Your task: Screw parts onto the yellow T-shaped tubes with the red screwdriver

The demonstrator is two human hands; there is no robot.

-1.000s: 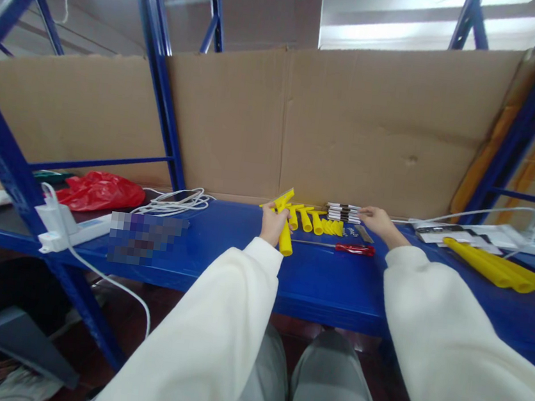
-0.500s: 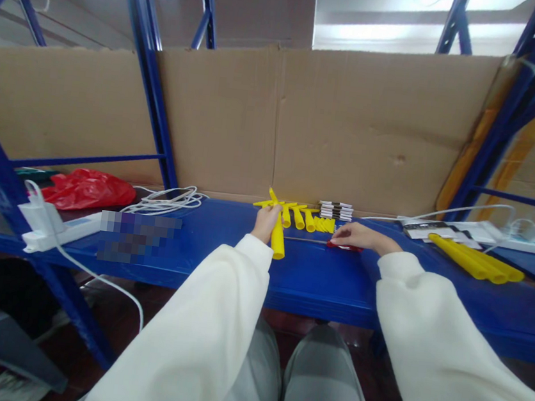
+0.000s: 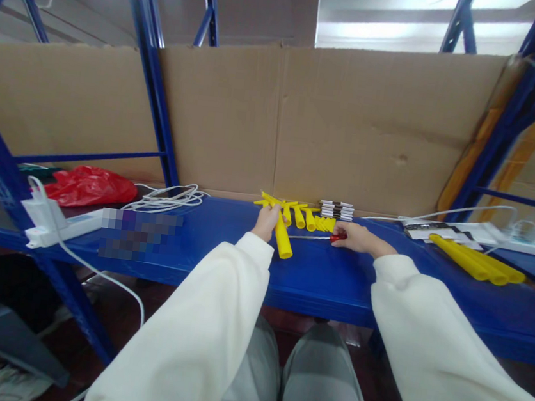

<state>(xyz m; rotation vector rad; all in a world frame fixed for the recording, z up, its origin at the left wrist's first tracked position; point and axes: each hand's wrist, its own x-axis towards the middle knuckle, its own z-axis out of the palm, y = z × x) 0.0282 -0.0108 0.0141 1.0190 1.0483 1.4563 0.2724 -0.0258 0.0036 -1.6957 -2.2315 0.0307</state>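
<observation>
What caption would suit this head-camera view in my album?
Over a blue shelf, left hand grips a yellow T-shaped tool, right hand a red-handled screwdriver.

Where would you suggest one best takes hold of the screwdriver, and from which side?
Probably by its red handle, coming from the right, where the right hand holds it: the slim shaft points left, toward the left hand.

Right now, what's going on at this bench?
At a blue bench, someone's left hand holds a yellow T-shaped tool near its head. The right hand has a screwdriver by its red handle, shaft pointing toward that tool. Between and just beyond the hands lie other yellow tools and stacked black-and-white packs.
</observation>
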